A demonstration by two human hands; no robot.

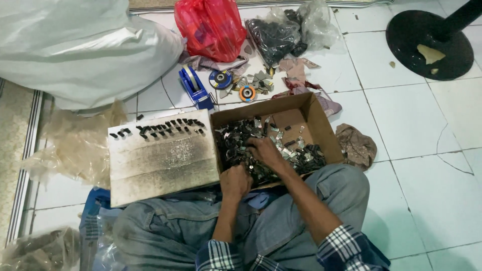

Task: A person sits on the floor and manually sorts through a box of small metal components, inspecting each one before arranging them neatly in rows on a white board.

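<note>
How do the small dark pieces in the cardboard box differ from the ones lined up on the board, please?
The pieces in the cardboard box lie in a loose heap; those on the grey board sit in a row along its far edge. The heap is many, the row few. Both hands, left hand and right hand, dig in the heap; the row is untouched. Both look small and dark.

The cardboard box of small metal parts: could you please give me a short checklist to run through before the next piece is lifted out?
1. Cardboard box sits flat and open on the floor: ok.
2. Small metal parts remain in the box: ok.
3. Right hand is in the pile, reaching the parts: ok.
4. Left hand at the box's near edge; whether it grips a piece: cannot tell.
5. Grey board beside the box has free space below its row of dark pieces: ok.
</note>
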